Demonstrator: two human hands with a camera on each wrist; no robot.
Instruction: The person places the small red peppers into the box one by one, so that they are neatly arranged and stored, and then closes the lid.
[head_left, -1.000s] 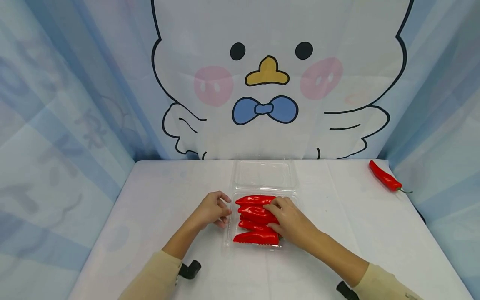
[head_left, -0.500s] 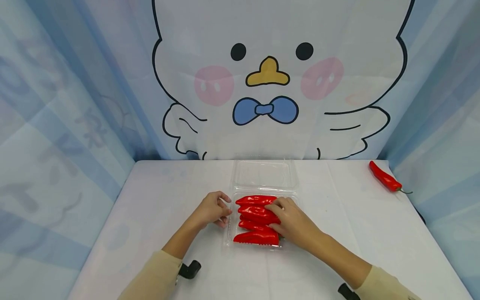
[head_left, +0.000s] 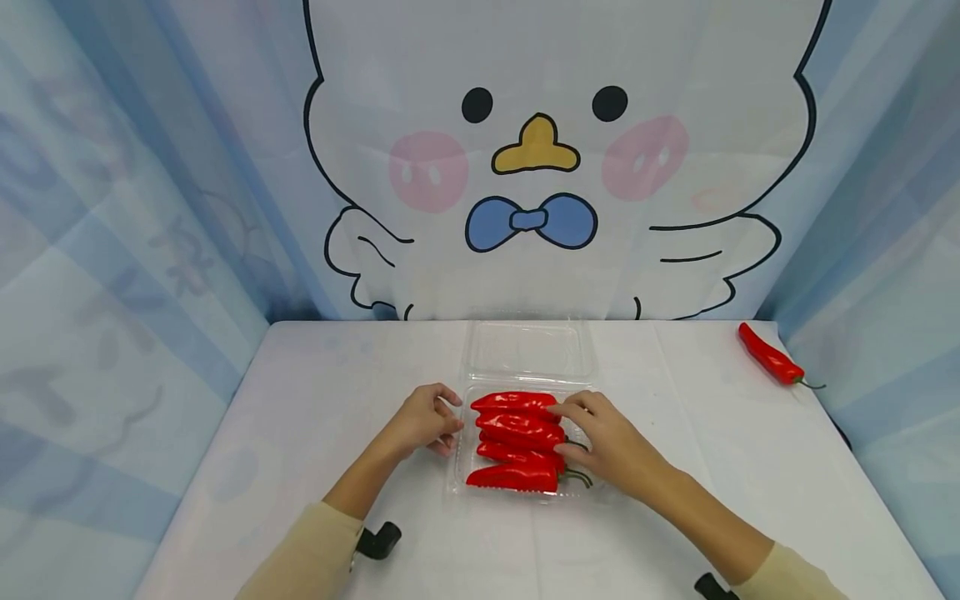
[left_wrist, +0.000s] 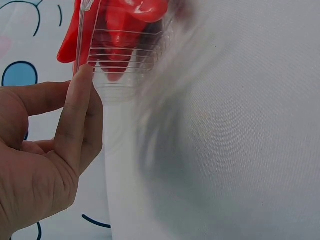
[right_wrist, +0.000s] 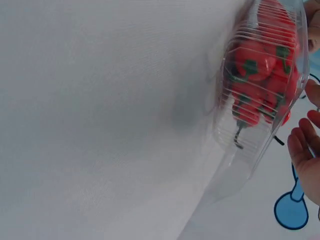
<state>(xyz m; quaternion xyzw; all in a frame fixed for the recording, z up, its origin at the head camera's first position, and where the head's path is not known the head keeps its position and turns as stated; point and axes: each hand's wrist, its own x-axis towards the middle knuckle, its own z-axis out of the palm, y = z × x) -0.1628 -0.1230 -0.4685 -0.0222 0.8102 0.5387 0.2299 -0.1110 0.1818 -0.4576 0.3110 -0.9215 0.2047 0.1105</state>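
Observation:
Several red chili peppers (head_left: 513, 477) lie side by side in a clear plastic clamshell box (head_left: 454, 479), their green stems toward the right. Its lid (head_left: 529, 350) is folded back behind it. My left hand (head_left: 423, 421) is at the box's left side; in the left wrist view a fingertip touches the rim (left_wrist: 81, 40), with fingers loosely bent. Above the box's right side is my right hand (head_left: 615, 442), fingers spread and relaxed, holding nothing, near the pepper stems. The right wrist view shows peppers stacked in more than one layer (right_wrist: 254, 62).
One more red chili pepper (head_left: 771, 354) lies at the table's far right corner. A white cloth covers the table (head_left: 337, 358). Behind it hangs a curtain (head_left: 525, 275) with a cartoon print, and more curtains stand at both sides.
My right hand has let go of the peppers and drawn back to the right, uncovering their stems. The left hand stays at the box's left edge.

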